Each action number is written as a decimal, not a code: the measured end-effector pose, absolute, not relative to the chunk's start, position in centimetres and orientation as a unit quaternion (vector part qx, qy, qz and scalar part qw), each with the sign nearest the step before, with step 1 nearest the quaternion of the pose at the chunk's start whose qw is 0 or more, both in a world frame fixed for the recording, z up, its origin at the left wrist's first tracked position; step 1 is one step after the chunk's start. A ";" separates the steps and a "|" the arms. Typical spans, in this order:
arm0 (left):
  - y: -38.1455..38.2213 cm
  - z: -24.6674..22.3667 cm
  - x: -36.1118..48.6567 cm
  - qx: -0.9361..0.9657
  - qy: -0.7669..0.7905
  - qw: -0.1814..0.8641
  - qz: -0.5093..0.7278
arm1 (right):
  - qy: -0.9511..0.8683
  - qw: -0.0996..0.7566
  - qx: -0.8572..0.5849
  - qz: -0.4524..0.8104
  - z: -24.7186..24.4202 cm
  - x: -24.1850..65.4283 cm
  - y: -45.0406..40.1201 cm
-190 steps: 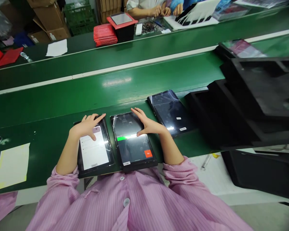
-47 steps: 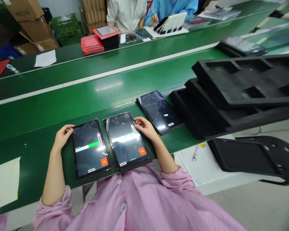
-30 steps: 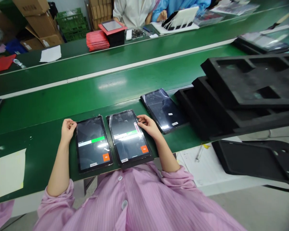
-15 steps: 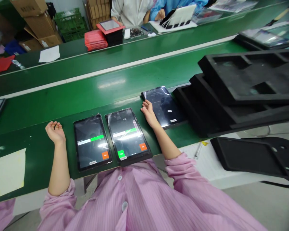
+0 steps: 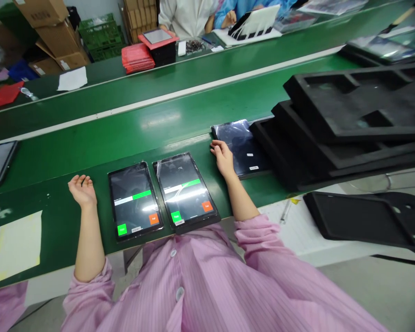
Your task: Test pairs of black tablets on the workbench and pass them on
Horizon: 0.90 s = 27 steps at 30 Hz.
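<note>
Two tablets lie side by side on the green bench before me. The left tablet and the right tablet are both lit, each with a white-and-green bar, a green button and an orange "Fail" button. My left hand rests palm up left of them, its fingers loosely bent and apart, holding nothing. On the other side, my right hand lies by the left edge of a dark-screened tablet with small white labels. Its fingers are relaxed and slightly curled; whether they touch that tablet I cannot tell.
Black foam trays are stacked at the right. Below them are a black tray and white paper with a pen. A pale sheet and another tablet lie at the left. Two people sit across the green line.
A green button has appeared at the lower left of the left tablet's screen. A pinkish slider has gone from the right tablet's screen. The left fingers have uncurled slightly; the view has shifted a little.
</note>
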<state>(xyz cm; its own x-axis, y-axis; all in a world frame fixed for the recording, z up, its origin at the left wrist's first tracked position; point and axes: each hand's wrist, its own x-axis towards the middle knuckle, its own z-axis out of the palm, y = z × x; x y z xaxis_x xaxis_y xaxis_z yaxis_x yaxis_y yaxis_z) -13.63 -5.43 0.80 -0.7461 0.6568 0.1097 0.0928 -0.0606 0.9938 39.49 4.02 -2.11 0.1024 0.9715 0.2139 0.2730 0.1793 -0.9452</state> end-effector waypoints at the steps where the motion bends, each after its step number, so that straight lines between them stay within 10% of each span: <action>1: -5.5 0.8 -13.7 0.295 0.656 0.206 0.663 | -0.568 0.524 -0.539 0.335 -2.0 39.4 4.0; 8: -6.2 1.2 -12.5 0.339 0.671 0.200 0.629 | -0.584 0.535 -0.530 0.303 0.2 37.9 1.1; 18: -17.9 0.5 -8.1 0.568 0.630 0.320 0.423 | -0.891 0.254 -0.345 0.150 4.6 34.0 -14.1; 27: -21.5 0.8 -7.3 0.632 0.647 0.279 0.322 | -0.931 0.209 -0.272 0.124 5.2 31.8 -15.0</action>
<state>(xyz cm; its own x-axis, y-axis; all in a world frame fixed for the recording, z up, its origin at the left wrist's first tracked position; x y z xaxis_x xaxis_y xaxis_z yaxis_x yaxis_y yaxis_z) -7.31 -21.48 0.80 -0.0450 0.9980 0.0454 0.6383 -0.0062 0.7697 31.76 -15.05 5.16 -0.7642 0.5589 0.3219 0.4556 0.8210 -0.3440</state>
